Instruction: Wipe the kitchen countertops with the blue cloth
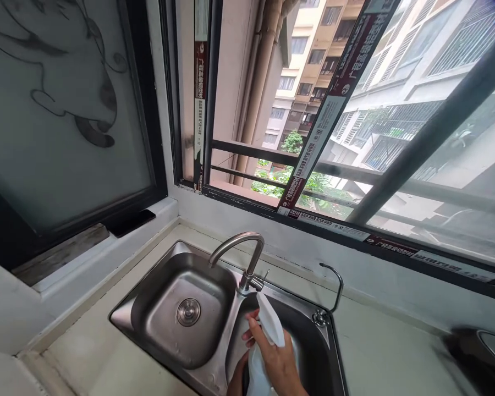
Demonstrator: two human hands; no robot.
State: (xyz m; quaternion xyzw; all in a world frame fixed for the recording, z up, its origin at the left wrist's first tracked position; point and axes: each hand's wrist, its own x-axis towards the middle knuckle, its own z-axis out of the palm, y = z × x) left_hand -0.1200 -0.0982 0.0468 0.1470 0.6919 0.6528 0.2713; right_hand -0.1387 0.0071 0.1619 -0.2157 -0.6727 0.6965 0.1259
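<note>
A white spray bottle (260, 367) is held over the right basin of the steel sink, with its pale spray head (271, 322) pointing up. My right hand (278, 360) is wrapped around its upper part, and fingertips show on the left side of the spray head. Low at the bottom edge, a small part of my left hand (236, 378) appears beside the bottle. Its fingers are hidden, so whether it grips the bottle cannot be made out.
The double sink's left basin (165, 313) has a round drain (188, 312). A curved faucet (253, 256) rises between the basins, and a thin spout (339, 286) stands at the right corner. A dark appliance (478, 352) sits far right, below the window frame (334, 228).
</note>
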